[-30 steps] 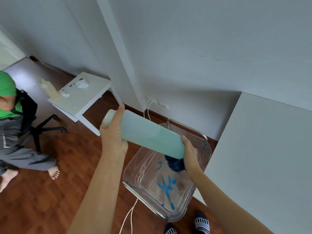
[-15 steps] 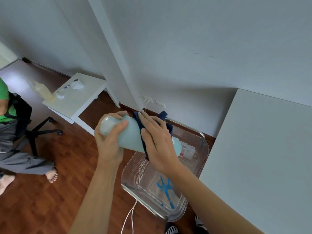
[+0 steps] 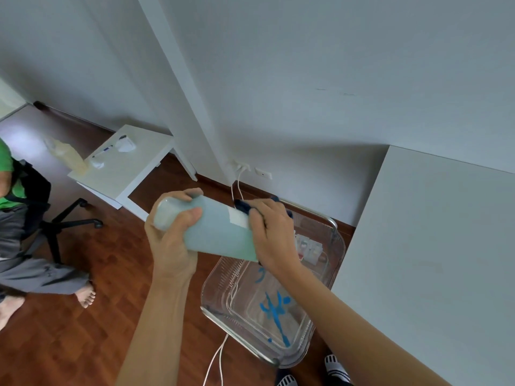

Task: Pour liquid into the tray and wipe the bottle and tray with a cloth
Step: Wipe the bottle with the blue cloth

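Note:
A pale green bottle (image 3: 217,232) lies almost level in the air above the tray's far end. My left hand (image 3: 170,240) grips its left end. My right hand (image 3: 273,235) wraps a dark blue cloth (image 3: 242,205) around the bottle's right end; only the cloth's edges show past my fingers. Below stands a clear plastic tray (image 3: 220,285) with blue liquid streaks (image 3: 276,310) on its bottom.
A white table (image 3: 434,260) borders the tray on the right. A small white side table (image 3: 122,165) stands at the back left. A seated person (image 3: 25,246) on an office chair is at far left. White cables (image 3: 217,360) run across the wooden floor.
My right hand came up from the tray with the cloth, wrapped it on the bottle's middle, and has slid it toward the bottle's right end. The left hand keeps its hold.

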The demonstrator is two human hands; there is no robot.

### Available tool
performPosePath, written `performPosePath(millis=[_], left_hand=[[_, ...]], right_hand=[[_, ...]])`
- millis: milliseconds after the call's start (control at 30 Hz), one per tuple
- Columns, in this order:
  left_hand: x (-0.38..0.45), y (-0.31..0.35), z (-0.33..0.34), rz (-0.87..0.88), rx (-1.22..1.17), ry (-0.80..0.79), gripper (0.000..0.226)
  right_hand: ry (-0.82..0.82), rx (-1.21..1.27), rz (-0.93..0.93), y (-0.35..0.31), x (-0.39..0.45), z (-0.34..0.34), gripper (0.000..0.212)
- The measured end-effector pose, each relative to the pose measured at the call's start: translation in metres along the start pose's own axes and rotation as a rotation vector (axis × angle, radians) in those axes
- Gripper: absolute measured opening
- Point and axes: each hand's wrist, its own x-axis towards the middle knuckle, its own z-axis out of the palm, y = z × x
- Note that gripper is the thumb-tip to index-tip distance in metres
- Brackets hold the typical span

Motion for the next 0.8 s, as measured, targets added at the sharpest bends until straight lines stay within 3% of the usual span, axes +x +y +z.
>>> performPosePath(millis=[100,200,267,367,467,567,667,733,800], left_hand=[[0.001,0.001,-0.001,-0.022,0.040,-0.022,0.025],[-0.001,0.001,0.001,-0.044,0.043,-0.085,0.021],[-0.003,0.000,0.002,-0.052,0.014,-0.104,0.022],[-0.001,0.004,0.002,-0.004,-0.017,-0.097,0.018],[0.006,0.012,-0.002,0.053,-0.006,-0.155,0.017],[0.014,0.019,-0.011,0.046,-0.013,-0.189,0.018],[0.018,0.018,-0.017,0.013,-0.084,-0.200,0.019],[0.026,0.016,-0.017,-0.033,-0.189,-0.231,0.030],[0.036,0.014,-0.018,-0.103,-0.228,-0.298,0.043]], right_hand=[[0.105,0.051,0.168,0.013,-0.030,0.011,0.031],[0.197,0.088,0.028,-0.013,-0.035,0.025,0.034],[0.147,0.057,-0.078,-0.025,-0.016,0.021,0.034],[-0.056,0.064,-0.104,-0.020,0.014,0.003,0.035],[-0.251,0.068,0.080,0.009,0.023,-0.010,0.035],[-0.335,0.168,0.425,0.047,0.023,-0.024,0.033],[-0.423,0.653,0.852,0.077,0.013,-0.038,0.042],[-0.490,1.108,0.940,0.088,0.001,-0.034,0.052],[-0.481,1.377,0.900,0.091,-0.010,-0.026,0.055]])
